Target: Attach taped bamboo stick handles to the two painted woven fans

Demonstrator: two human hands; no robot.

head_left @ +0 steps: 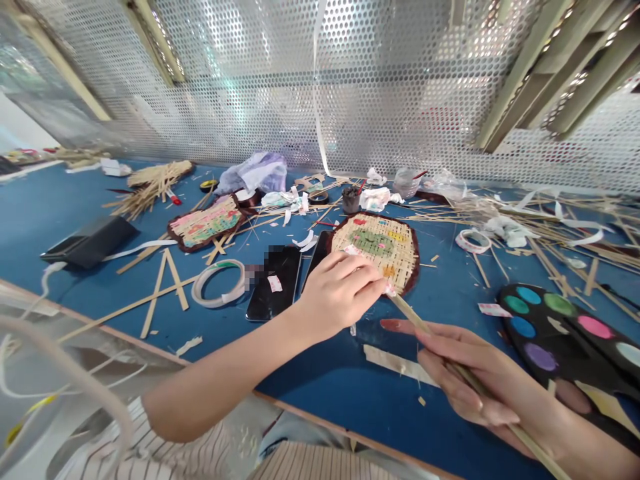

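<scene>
A woven fan (373, 240) with a dark brown edge and painted patches of green, red, yellow and orange is in front of me at the middle of the table. Its bamboo handle (413, 317) runs down to the lower right. Curled over the fan's lower edge, my left hand (335, 293) grips it where the handle joins. A bit of pink-and-white printed tape (391, 288) shows at those fingertips; what lies under the palm is hidden. My right hand (470, 373) is wrapped round the handle lower down, its index finger stretched toward the left hand.
Two phones lie left of my hand, one a black phone (274, 283). A tape roll (219, 283), a second woven fan (206, 223) and a dark case (90, 241) are farther left. A paint palette (570, 327) stands right. Bamboo strips (163, 293) and crumpled tissues (375, 199) litter the blue table.
</scene>
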